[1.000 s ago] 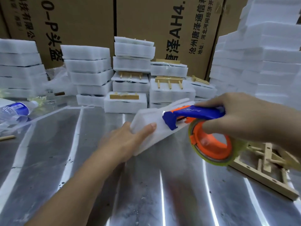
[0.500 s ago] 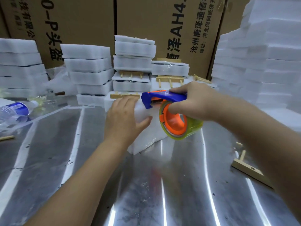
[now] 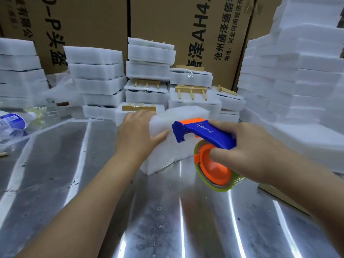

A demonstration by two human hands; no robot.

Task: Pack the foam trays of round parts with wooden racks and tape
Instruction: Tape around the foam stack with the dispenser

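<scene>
On glossy metal table (image 3: 167,220), white foam block (image 3: 167,153), plastic tape dispenser (image 3: 204,134)

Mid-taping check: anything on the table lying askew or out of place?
A plastic water bottle lies on its side at the left edge of the metal table. A wooden rack sits angled atop a back foam stack. Otherwise, the left hand grips the foam pack while the right hand holds the tape dispenser.

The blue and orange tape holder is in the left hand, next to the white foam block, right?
No. The head view shows the right hand gripping the blue and orange tape holder, next to the white foam block. The left hand holds the block instead.
</scene>
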